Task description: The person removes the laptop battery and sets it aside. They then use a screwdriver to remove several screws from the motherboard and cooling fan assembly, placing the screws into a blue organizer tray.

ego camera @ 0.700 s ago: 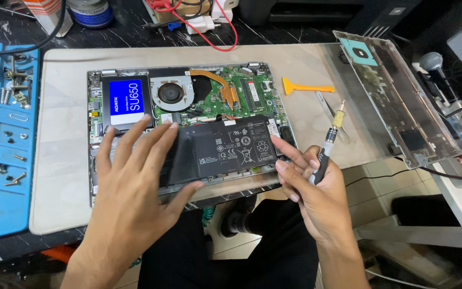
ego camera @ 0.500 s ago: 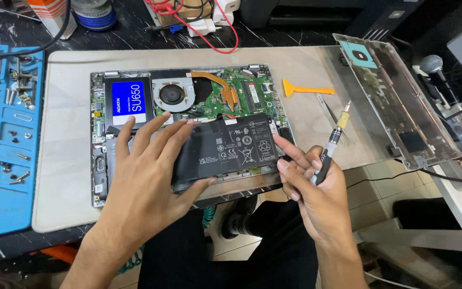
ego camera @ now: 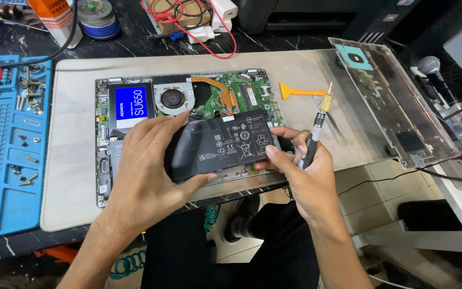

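Black battery pack [ego camera: 221, 145] gripped at both ends over open laptop [ego camera: 188, 101].
Left hand [ego camera: 146, 171] spread wide on pack's left end, thumb curled under near edge, fingers on top. Right hand [ego camera: 307, 172] pinches right end with fingertips [ego camera: 271, 152] while remaining fingers close around a black screwdriver [ego camera: 314, 134], tip pointing far. Pack sits tilted above laptop's near half, on grey mat [ego camera: 70, 155]. Orange pry tool [ego camera: 295, 91] far right, blue screw tray [ego camera: 6, 144] left.

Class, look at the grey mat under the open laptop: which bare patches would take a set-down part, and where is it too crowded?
Free: the grey mat between the blue screw tray and the open laptop, and its strip above the laptop. Right of the laptop, the orange pry tool and tweezers take room. Crowded: the black bench top with red wires and the tray.
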